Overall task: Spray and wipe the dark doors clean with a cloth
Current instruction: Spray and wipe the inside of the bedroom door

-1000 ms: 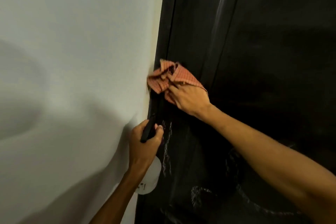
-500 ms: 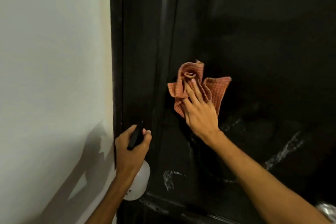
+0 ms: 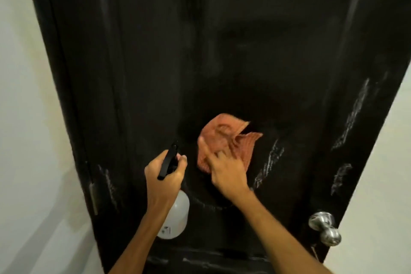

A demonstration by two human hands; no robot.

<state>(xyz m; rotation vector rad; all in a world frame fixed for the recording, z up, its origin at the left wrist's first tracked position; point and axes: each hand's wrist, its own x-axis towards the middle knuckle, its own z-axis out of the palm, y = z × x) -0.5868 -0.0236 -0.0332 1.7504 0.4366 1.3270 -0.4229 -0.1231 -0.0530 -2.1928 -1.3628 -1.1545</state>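
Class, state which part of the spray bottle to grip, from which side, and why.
Grip the spray bottle at its top, under the black trigger, coming from the side away from the door, as the left hand does: the round white body below looks too wide to wrap.

1 door point(image 3: 222, 51), 1 cloth point(image 3: 224, 140), 1 spray bottle point(image 3: 175, 216), 1 knob point(image 3: 324, 228), 2 hands: left point(image 3: 163, 176), right point(image 3: 226, 173).
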